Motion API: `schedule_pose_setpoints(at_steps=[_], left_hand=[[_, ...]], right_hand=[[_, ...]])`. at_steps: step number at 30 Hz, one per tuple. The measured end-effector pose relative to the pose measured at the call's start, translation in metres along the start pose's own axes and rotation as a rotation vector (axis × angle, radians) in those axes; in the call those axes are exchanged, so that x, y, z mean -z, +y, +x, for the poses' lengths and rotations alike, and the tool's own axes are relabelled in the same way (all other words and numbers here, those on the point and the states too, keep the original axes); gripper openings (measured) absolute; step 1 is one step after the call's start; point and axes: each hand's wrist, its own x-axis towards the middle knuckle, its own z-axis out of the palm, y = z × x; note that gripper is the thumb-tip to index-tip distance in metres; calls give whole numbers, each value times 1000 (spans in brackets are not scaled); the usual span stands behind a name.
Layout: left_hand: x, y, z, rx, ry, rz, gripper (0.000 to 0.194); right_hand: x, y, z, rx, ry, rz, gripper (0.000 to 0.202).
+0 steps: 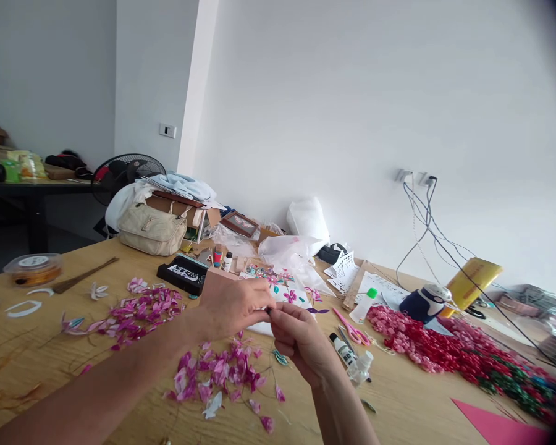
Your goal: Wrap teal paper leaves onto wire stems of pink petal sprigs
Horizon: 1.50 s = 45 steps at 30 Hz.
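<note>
My left hand [234, 304] and my right hand [297, 334] meet over the middle of the table, fingertips pinched together. Between them shows a tiny dark bit, too small to name. Just behind the hands lies a white sheet [278, 289] bearing pink flowers and teal leaves. Below them spreads a heap of pink-purple petals [229, 371] on thin stems, with a pale blue-white petal [212, 405] at its front. A second petal heap [143, 312] lies to the left, near my left forearm.
Right of my hands are pink scissors [352, 327], a green-capped bottle [365, 306], small bottles [345, 351] and red flower bunches [435, 340]. A black tray [183, 275], a beige bag [152, 228] and plastic bags [290, 253] stand behind. Cables [429, 216] hang at the wall.
</note>
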Motion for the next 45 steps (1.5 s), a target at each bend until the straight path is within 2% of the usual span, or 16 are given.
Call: schedule_pose_setpoints(at_steps=[2, 4, 8, 11, 17, 19, 22, 25, 27, 30, 32, 34, 37, 39, 41, 45], left_hand=[[-4, -2, -1, 4, -31, 164, 15], [-5, -3, -2, 23, -10, 167, 13], [1, -1, 0, 31, 70, -141, 13], [3, -1, 1, 34, 91, -209, 11], [-6, -2, -1, 3, 40, 323, 14], [-6, 0, -1, 23, 71, 240, 9], [0, 4, 0, 26, 98, -72, 12], [4, 5, 1, 26, 90, -209, 10], [2, 3, 0, 25, 46, -101, 9], [-8, -2, -2, 28, -32, 216, 14], [-13, -4, -2, 43, -45, 300, 15], [-14, -6, -1, 54, -18, 181, 10], [-8, -6, 1, 59, 53, -133, 10], [-3, -5, 2, 66, 80, -231, 9], [1, -4, 1, 70, 67, -169, 8], [0, -2, 0, 47, -37, 225, 7]], right_hand=[[-3, 2, 2, 22, 111, -145, 19], [-3, 3, 3, 48, 129, -117, 19], [4, 2, 0, 25, -117, 206, 22], [6, 1, 0, 6, -170, 250, 23], [1, 5, 6, 23, 70, -3, 25], [2, 5, 5, 40, 45, 69, 24], [6, 2, 2, 26, -97, 249, 24], [7, 1, -1, -7, -169, 268, 25], [5, 2, 1, -18, -115, 167, 22], [1, 6, 5, 8, 79, -65, 18], [-1, 7, 7, 34, 167, -137, 17], [0, 6, 6, 41, 146, -86, 19], [4, 2, 3, 6, -32, 128, 24], [6, 0, 1, -24, -123, 236, 25], [6, 1, 2, -38, -115, 218, 25], [5, 6, 8, -29, 1, 56, 24]])
